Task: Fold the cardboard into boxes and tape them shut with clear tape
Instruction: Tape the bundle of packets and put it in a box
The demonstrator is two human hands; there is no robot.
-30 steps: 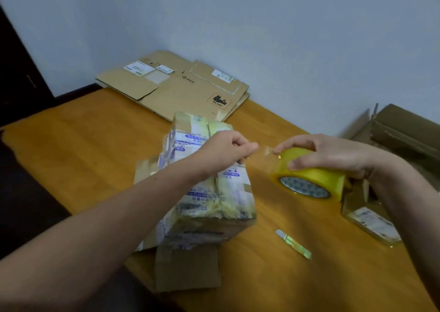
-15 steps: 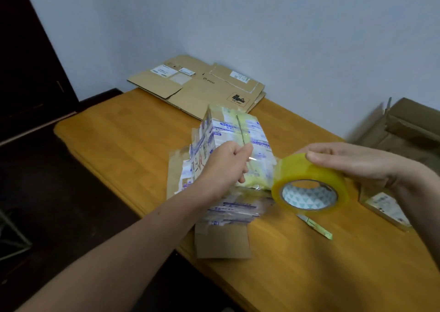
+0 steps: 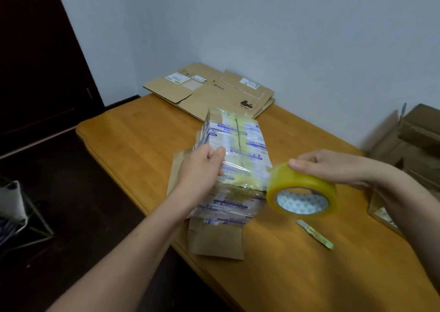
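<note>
Your left hand has pulled the tape strip from the roll onto the box, fingers pinching it. Your right hand curls its fingers over the roll, so sealing looks ready to start.

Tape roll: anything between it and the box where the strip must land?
Nothing visible does. The right hand holds the tape roll just right of the box; the left hand pinches the pulled strip at the box's left edge. The small cutter lies on the table nearer the camera, off that path.
</note>
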